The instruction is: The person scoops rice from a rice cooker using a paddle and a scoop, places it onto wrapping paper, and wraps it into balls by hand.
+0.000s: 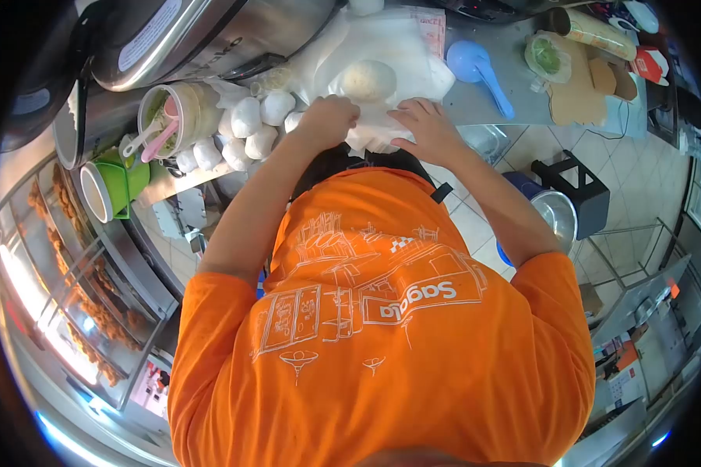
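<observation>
A round, pale, flattened mound (368, 81) that looks like rice or dough lies on a sheet of thin white paper (401, 48) at the counter's near edge. My left hand (329, 122) has its fingers curled closed at the near left edge of the paper. On the other side my right hand (428, 132) rests on the paper's near right edge, fingers stretched and thumb apart. Several small white wrapped bundles (246, 117) are piled just left of my left hand; what is inside them is hidden.
A clear tub (198, 117) holds pink and white spoons. Behind stands a large metal cooker (202, 43). To the right lie a blue rice paddle (481, 74) and a bag of something green (546, 56). A green bucket (125, 183) sits at the left edge.
</observation>
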Demonstrator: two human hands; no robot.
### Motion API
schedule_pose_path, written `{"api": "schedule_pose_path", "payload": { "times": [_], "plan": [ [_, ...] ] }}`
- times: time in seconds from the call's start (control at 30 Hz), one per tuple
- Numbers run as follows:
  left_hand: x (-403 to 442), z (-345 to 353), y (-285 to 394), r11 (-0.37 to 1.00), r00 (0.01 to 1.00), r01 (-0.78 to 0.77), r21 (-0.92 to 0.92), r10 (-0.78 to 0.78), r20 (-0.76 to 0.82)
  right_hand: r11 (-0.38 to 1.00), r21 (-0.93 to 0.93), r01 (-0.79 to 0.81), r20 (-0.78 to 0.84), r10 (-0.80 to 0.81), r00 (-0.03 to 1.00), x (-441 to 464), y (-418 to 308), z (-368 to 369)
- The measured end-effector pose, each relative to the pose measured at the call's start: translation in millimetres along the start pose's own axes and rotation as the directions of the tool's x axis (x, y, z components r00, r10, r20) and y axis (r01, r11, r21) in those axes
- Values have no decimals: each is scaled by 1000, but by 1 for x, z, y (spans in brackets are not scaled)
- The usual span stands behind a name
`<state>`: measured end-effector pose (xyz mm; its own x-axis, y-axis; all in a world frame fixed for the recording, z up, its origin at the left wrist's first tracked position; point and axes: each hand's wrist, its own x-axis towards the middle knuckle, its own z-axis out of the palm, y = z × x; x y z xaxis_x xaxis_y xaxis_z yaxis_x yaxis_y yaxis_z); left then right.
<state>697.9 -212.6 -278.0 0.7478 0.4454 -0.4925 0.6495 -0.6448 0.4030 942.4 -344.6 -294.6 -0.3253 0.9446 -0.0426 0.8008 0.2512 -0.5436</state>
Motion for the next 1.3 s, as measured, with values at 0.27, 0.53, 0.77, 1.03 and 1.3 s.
{"api": "schedule_pose_path", "payload": {
  "times": [0.27,0.53,0.77,1.03,1.3],
  "plan": [
    [-2,-31,18,904,943,244,-351,-306,-133,919,315,-239,101,218,971,23,39,-7],
    [-13,-15,29,945,933,100,-311,-198,-300,899,404,-169,100,140,985,33,32,-35],
    [-12,-5,17,904,920,82,-420,-230,-317,984,174,47,-26,-43,999,30,42,-26],
    [-30,10,20,996,880,-17,-89,-27,-475,994,87,69,-87,-61,994,-3,53,-25],
    [-28,28,11,942,867,-335,-17,301,-396,964,-84,251,-169,-262,950,-48,43,-20]
  ]
}}
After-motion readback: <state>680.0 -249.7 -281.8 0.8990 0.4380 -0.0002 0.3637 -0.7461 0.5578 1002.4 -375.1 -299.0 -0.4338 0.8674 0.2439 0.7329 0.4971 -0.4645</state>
